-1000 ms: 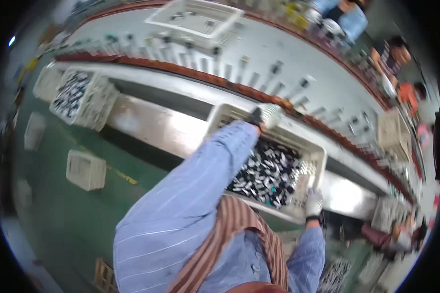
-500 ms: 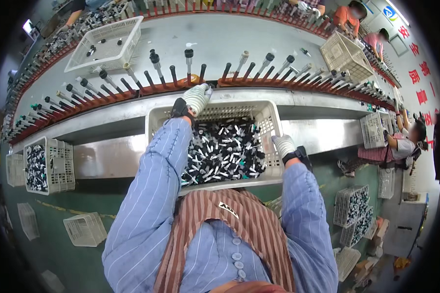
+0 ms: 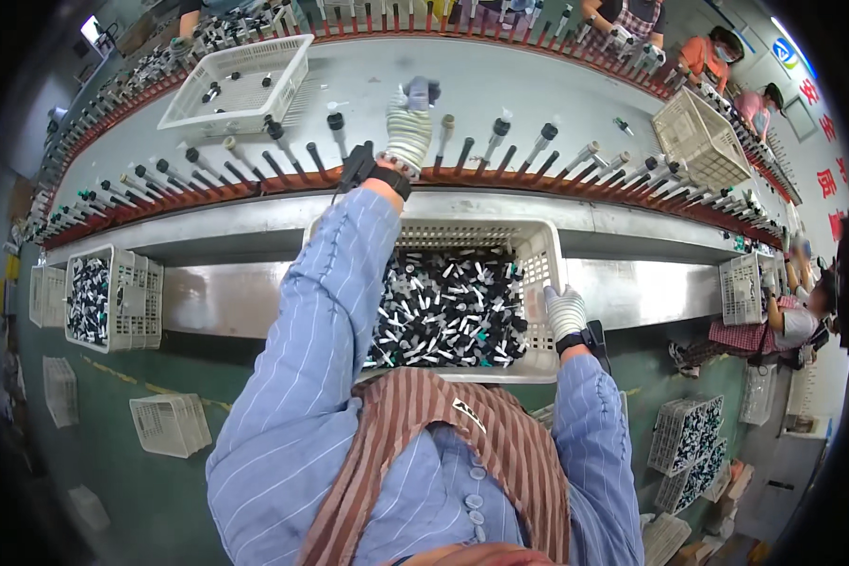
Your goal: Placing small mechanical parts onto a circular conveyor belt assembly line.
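My left hand (image 3: 409, 130), in a striped white glove, reaches over the row of upright pegs (image 3: 462, 154) along the near edge of the line. Its fingers are bent together at the tip; what they hold, if anything, is hidden. Some pegs beside it carry parts, such as a black-and-clear fitting (image 3: 337, 127). My right hand (image 3: 565, 313), also gloved, is closed over the right rim of a white plastic crate (image 3: 543, 259) in front of me. Many small black, white and green plastic parts (image 3: 448, 307) fill the crate.
Across the pegs, a white crate (image 3: 236, 83) with a few parts and a beige crate (image 3: 703, 137) stand on the grey surface. Full crates stand at left (image 3: 113, 300) and lower right (image 3: 686, 434). Co-workers sit along the far side; another person (image 3: 788, 316) is at right.
My left hand has moved from beside the crate's far rim up and forward over the pegs. My right hand stays on the crate's right rim. The view has shifted slightly.
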`<state>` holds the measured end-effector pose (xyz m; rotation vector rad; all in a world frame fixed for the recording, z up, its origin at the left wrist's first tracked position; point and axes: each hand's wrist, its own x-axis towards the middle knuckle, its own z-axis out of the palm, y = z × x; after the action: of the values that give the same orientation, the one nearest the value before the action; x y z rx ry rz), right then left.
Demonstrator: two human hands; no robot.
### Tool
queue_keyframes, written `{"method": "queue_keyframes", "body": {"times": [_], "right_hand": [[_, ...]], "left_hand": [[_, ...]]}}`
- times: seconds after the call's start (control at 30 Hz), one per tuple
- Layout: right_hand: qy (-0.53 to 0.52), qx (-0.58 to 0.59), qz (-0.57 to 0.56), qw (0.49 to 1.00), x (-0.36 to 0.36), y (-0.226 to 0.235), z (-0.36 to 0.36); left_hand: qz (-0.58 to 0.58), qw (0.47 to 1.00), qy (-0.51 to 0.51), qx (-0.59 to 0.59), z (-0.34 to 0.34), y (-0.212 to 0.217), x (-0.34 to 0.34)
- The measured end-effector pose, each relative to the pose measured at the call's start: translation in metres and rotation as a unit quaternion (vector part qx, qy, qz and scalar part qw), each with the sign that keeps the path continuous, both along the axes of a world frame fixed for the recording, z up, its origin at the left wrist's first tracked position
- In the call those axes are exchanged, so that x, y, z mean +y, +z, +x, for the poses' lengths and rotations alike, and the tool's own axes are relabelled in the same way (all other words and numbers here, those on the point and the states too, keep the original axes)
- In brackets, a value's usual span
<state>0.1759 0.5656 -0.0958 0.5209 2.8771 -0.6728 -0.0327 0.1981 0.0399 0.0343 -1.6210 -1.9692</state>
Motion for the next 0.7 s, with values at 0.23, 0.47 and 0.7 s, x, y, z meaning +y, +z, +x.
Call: {"method": "queue_keyframes", "body": {"times": [0.23,0.47,0.7], "right_hand": [[-0.013,-0.005,0.039,0.999,-0.009,0.02,-0.005],[-0.034,-0.063,0.033,0.997,-0.02,0.039,0.0],[-0.039,-0.043,0.03,0.998,-0.025,0.043,0.009]], "left_hand": [[0.04,0.978,-0.204,0.018,0.022,-0.003,0.022],[-0.245,0.949,-0.177,0.088,0.006,-0.014,0.095],[-0.149,0.958,-0.245,-0.025,-0.059,-0.026,0.133]]}}
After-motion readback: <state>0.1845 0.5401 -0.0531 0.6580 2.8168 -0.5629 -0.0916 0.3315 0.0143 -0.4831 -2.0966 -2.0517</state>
